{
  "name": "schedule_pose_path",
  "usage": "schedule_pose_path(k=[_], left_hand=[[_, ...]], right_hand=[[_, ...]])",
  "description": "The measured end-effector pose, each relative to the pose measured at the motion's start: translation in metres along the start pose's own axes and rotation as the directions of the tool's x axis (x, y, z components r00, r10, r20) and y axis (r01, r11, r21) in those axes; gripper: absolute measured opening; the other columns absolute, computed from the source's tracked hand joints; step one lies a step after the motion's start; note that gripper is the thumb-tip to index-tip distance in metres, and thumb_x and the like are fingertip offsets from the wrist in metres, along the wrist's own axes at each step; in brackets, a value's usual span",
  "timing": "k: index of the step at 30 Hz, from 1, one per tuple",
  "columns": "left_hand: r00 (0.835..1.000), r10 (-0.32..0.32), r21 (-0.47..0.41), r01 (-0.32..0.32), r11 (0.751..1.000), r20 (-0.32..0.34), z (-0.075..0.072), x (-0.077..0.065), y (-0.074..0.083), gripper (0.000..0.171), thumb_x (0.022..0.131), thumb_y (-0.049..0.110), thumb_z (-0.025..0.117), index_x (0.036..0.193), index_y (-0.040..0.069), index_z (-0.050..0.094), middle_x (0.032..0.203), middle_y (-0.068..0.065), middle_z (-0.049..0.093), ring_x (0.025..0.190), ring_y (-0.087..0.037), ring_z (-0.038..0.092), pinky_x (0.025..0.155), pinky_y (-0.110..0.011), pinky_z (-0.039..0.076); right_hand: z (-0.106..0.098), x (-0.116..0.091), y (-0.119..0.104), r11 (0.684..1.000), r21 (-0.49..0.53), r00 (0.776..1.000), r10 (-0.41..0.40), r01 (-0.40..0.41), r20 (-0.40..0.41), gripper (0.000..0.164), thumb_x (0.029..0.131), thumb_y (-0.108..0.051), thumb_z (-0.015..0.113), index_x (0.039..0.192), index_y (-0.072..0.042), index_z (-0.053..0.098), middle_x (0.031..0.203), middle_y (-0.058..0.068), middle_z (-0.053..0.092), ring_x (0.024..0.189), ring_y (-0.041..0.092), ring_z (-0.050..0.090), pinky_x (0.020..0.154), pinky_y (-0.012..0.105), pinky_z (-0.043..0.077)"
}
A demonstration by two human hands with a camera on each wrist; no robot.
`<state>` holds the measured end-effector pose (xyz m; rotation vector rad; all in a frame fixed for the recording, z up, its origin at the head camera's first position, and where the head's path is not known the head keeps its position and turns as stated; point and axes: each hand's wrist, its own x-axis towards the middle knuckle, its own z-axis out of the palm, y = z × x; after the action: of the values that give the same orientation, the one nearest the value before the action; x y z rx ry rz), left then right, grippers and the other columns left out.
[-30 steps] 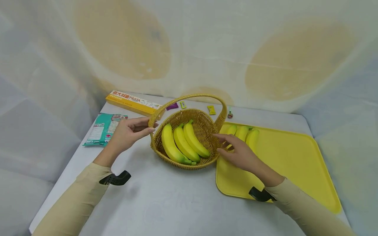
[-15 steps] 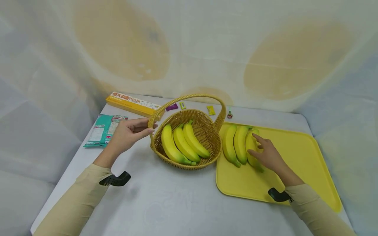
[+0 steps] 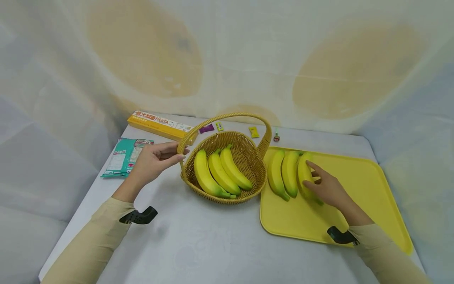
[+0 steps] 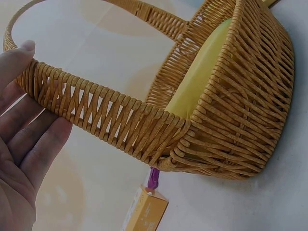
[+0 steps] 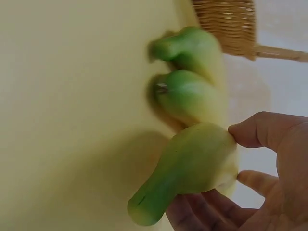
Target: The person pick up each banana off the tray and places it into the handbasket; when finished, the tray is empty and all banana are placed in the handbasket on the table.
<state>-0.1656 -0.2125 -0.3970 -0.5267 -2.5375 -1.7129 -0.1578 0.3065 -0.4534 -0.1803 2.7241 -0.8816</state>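
My left hand (image 3: 153, 162) pinches the left side of the handle (image 4: 103, 106) of a wicker basket (image 3: 260, 185), thumb on one side and fingers on the other. Inside the basket lie three yellow bananas (image 3: 220, 173) with green tips. Over the yellow tray (image 3: 358, 197), my right hand (image 3: 328, 188) grips the rightmost of three more bananas (image 5: 192, 161). Its thumb presses one side and its fingers reach around the other, as the right wrist view shows. The other two bananas (image 3: 276, 175) lie side by side on the tray, just left of the gripped one.
Behind the left hand are a teal packet (image 3: 120, 157) and a long pasta box (image 3: 159, 126). Small wrapped sweets, one purple (image 3: 207, 128) and one yellow (image 3: 253, 132), lie behind the basket, near a small reddish item (image 3: 276, 138). White fabric walls surround the table.
My right hand has moved right from the basket's rim to the tray and taken hold of the rightmost banana, which has shifted slightly right. The left hand stays on the handle.
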Motion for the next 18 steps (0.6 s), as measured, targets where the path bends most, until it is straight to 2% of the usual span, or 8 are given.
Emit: schedule_pose_path(k=[4,9,13,18], left_hand=[[1.000,0.006,0.001,-0.006,1.000,-0.003,0.000,-0.001,0.000,0.036,0.096,0.020,0.074,0.128,0.004,0.070,0.114,-0.011,0.075,0.103,-0.013,0.073,0.086,-0.025,0.059],[1.000,0.004,-0.004,-0.004,1.000,0.000,0.000,-0.001,-0.001,0.036,0.096,0.019,0.074,0.128,0.004,0.070,0.114,-0.011,0.075,0.103,-0.013,0.073,0.086,-0.025,0.059],[1.000,0.001,-0.018,-0.001,1.000,0.003,-0.001,0.000,-0.004,0.035,0.095,0.019,0.074,0.127,0.004,0.071,0.113,-0.010,0.076,0.102,-0.013,0.073,0.086,-0.026,0.059],[1.000,-0.001,-0.043,0.002,0.999,0.012,-0.001,0.001,-0.006,0.038,0.095,0.019,0.075,0.128,0.003,0.070,0.113,-0.013,0.075,0.103,-0.015,0.073,0.087,-0.027,0.059]], right_hand=[[-0.013,-0.011,-0.013,0.999,0.003,0.999,-0.039,0.039,0.007,0.073,0.104,-0.034,0.059,0.163,-0.013,0.022,0.142,0.034,0.049,0.114,0.046,0.061,0.076,0.046,0.058],[-0.029,-0.027,-0.032,0.990,0.019,0.989,-0.138,0.137,0.057,0.066,0.105,-0.032,0.059,0.163,-0.020,0.028,0.139,0.027,0.054,0.115,0.039,0.060,0.082,0.047,0.056],[-0.036,-0.035,-0.049,0.972,0.072,0.967,-0.231,0.224,0.110,0.061,0.106,-0.029,0.058,0.161,-0.026,0.032,0.143,0.017,0.054,0.116,0.031,0.059,0.083,0.042,0.054],[-0.035,-0.036,-0.067,0.946,0.172,0.935,-0.303,0.273,0.185,0.058,0.106,-0.027,0.058,0.159,-0.033,0.035,0.147,0.010,0.051,0.123,0.029,0.053,0.086,0.039,0.053]])
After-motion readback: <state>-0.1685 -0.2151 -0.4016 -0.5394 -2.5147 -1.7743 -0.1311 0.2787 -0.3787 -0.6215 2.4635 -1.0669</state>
